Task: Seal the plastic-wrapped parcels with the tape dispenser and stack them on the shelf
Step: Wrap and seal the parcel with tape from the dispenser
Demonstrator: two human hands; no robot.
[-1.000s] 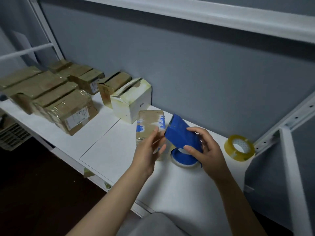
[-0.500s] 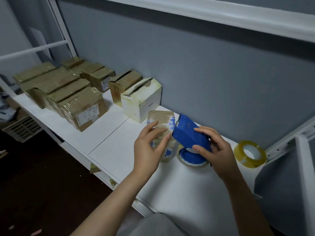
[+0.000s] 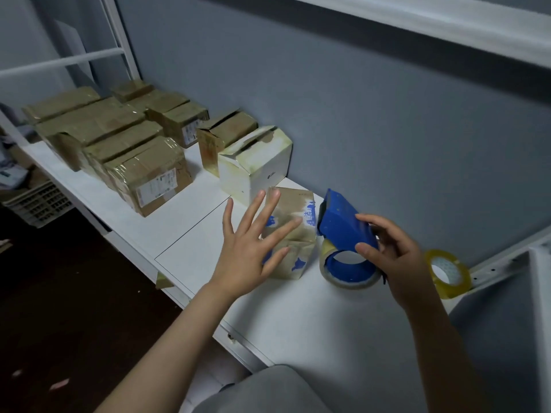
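Left hand (image 3: pixel 247 248) is wide, fingers spread straight over the parcel (image 3: pixel 295 204); contact cannot be confirmed. The parcel stands on the shelf (image 3: pixel 193 242), just beside a white box (image 3: pixel 259 171). Right hand (image 3: pixel 396 257) grips the blue dispenser (image 3: pixel 343 225), which touches the parcel's right side. A spare roll (image 3: pixel 453 290) lies farther right.
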